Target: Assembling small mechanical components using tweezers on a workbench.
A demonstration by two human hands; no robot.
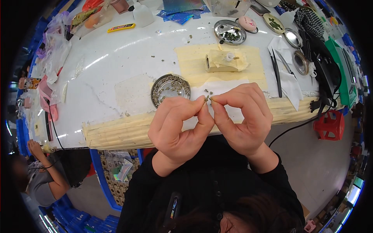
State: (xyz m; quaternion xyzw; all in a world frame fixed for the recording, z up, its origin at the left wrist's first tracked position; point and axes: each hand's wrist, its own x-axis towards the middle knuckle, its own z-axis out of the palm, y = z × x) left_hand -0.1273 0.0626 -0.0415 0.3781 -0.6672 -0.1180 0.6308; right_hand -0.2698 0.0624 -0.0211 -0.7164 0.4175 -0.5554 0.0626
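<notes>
As the tiny piece (206, 99) seems light, its edges are best gripped. It is pinched by the left hand (180, 126); any hold by the pinched right hand (245, 118) is unclear.

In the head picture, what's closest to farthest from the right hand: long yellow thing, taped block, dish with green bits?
From the right hand:
1. Taped block, just ahead.
2. Dish with green bits, beyond the block.
3. Long yellow thing, far left.
</notes>
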